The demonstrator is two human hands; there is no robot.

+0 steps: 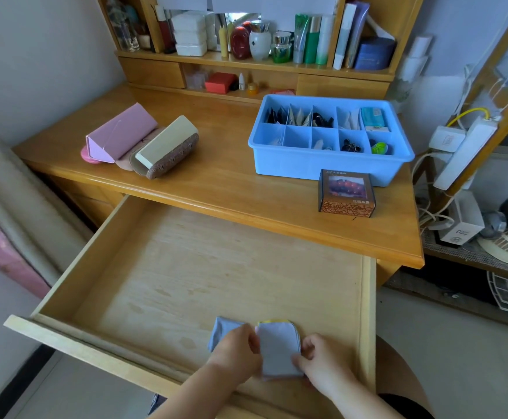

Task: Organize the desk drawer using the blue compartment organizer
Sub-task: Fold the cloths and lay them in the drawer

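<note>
The wooden drawer (186,267) is pulled out wide, its floor bare except at the front. There, both hands hold a small grey-blue cloth with a yellow edge (278,347). My left hand (237,349) pinches its left side and my right hand (316,358) pinches its right side. A second grey-blue cloth (221,329) lies partly under my left hand. The blue compartment organizer (322,164) stands on the desktop at the right, with small items in several of its cells.
A brown printed box (346,193) sits in front of the organizer. A pink case (119,133) and a cream case (166,146) lie on the desk's left side. Shelves of bottles rise behind. Power strips and cables hang at the right.
</note>
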